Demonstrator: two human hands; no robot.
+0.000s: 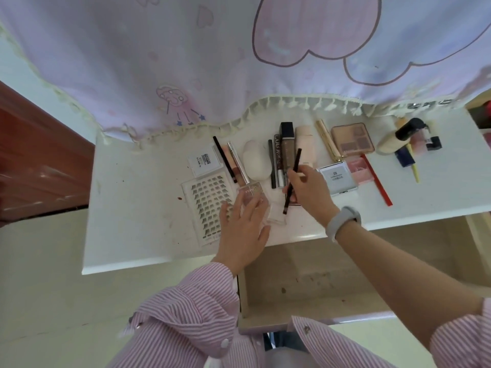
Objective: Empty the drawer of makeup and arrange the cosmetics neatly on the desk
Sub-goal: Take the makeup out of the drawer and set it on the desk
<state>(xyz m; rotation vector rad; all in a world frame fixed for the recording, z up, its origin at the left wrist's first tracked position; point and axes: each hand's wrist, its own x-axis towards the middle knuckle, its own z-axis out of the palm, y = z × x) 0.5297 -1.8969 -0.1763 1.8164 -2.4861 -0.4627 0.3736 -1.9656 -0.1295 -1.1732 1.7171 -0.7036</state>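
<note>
Two hands worked over the white surface (pixel 148 208): the left hand (pixel 243 229) lay flat with straight fingers on a clear bottle (pixel 255 200), while the right hand (pixel 308 189) pinched a slim dark pencil (pixel 292 179), tilted. Below, the open drawer (pixel 305 282) showed only specks. Cosmetics stood in a row along the surface's far side.

Two hands (pixel 243 224), one drawer (pixel 305 282)

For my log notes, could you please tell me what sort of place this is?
Probably a bedroom or dorm vanity corner: a white desk lined with cosmetics such as an eyeshadow palette, an open drawer beneath, and a cartoon-print curtain behind.
</note>
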